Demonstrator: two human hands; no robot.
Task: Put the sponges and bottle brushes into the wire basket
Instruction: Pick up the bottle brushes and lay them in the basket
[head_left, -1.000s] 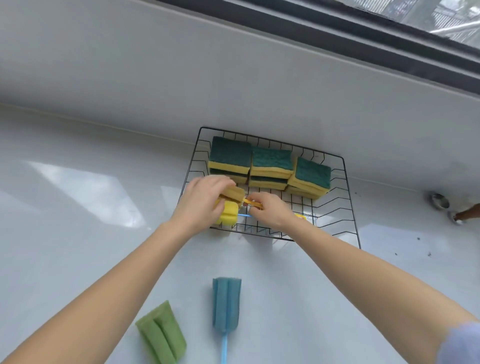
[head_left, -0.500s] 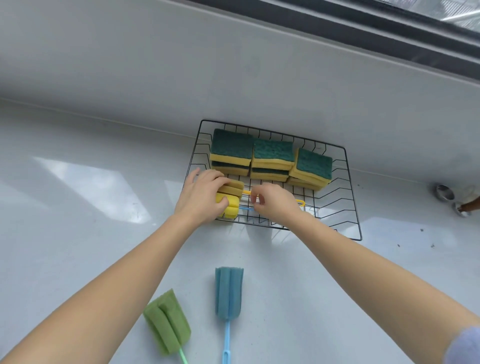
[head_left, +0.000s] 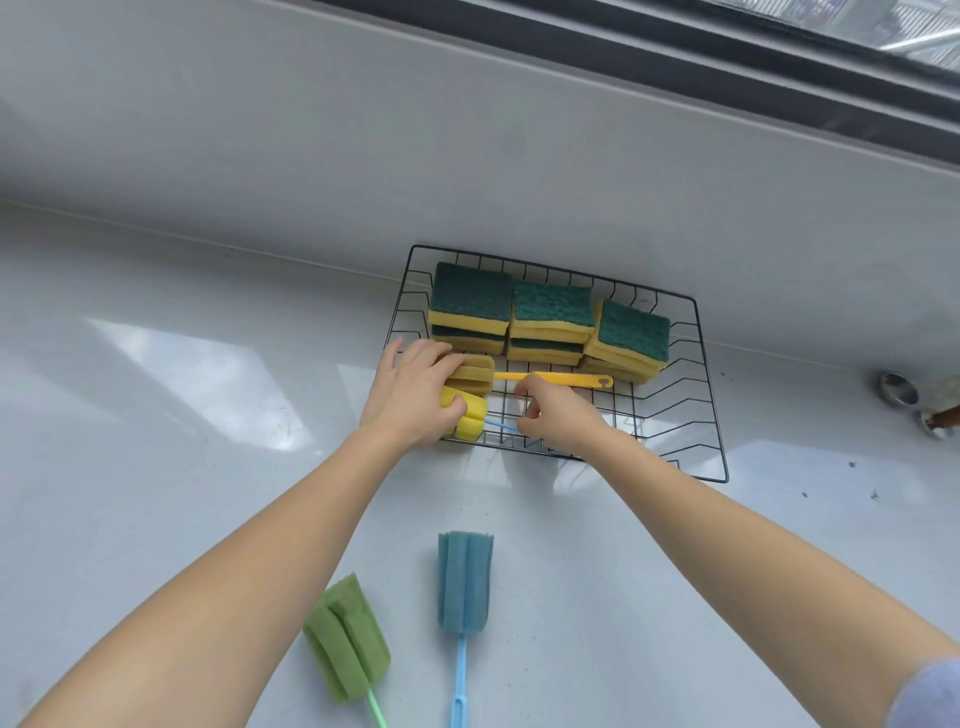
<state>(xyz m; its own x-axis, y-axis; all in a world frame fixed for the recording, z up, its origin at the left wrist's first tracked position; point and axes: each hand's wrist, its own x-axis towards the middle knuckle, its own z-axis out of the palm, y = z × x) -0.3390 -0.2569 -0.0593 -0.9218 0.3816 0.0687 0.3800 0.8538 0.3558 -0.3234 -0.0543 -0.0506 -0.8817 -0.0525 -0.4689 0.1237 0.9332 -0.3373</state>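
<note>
A black wire basket (head_left: 709, 395) stands on the white counter against the wall. Three stacks of green-and-yellow sponges (head_left: 553, 306) fill its back row. In front of them lies a tan bottle brush (head_left: 475, 371), its yellow handle (head_left: 561, 378) pointing right. Beside it, at the front left, is a bright yellow bottle brush (head_left: 472, 418). My left hand (head_left: 410, 400) grips the yellow head and touches the tan one. My right hand (head_left: 556, 415) is curled over the yellow brush's thin blue handle (head_left: 501, 425). A blue bottle brush (head_left: 465, 582) and a green bottle brush (head_left: 345, 636) lie on the counter near me.
The grey wall rises just behind the basket, with a dark window frame above it. Two metal fittings (head_left: 898, 389) sit at the right on the counter. Dark specks (head_left: 852, 465) dot the counter right of the basket.
My right hand has let go of the tan brush's yellow handle, which now lies flat in the basket, and dropped onto the blue handle. My left hand stays on the brush heads.
</note>
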